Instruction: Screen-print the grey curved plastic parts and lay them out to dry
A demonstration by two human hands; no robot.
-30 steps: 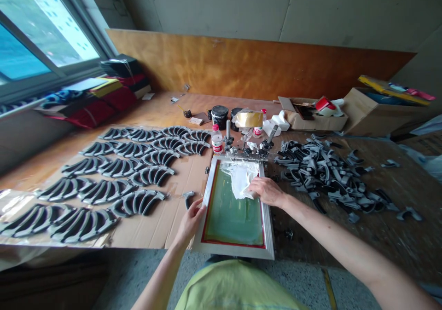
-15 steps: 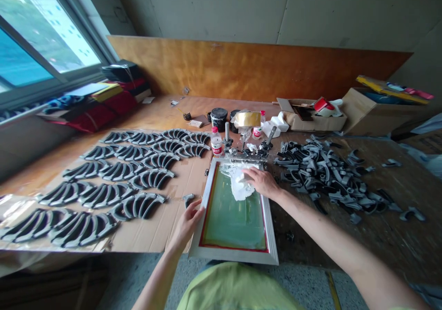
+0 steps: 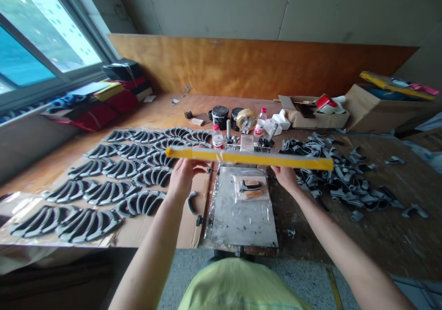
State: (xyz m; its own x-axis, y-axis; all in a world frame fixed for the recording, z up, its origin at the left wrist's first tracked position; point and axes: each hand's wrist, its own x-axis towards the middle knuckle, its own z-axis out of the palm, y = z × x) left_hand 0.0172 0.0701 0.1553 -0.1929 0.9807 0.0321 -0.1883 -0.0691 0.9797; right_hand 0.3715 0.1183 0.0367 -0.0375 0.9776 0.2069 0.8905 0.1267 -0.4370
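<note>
A screen printing frame (image 3: 250, 157) is tilted up on its far hinge, its yellow-taped edge facing me. My left hand (image 3: 183, 176) grips the frame from below near its left part, fingers bent against it. My right hand (image 3: 286, 177) is at its right part, fingertips partly hidden behind the edge. Underneath lies a scuffed metal base plate (image 3: 241, 225). On it a small jig (image 3: 253, 193) holds one grey curved handle (image 3: 249, 186). The mesh face of the frame is out of sight.
Rows of grey handles (image 3: 96, 190) lie on cardboard at left, with a single handle (image 3: 192, 202) nearer the plate. A heap of loose handles (image 3: 331, 172) lies at right. Behind the frame stand bottles (image 3: 217, 137), black tubs (image 3: 220, 117) and a tape roll (image 3: 246, 119).
The frame, flat over the plate before, has swung up, uncovering the jig and handle. My left hand has moved up and forward with it; my right hand has left the white patch on the mesh.
</note>
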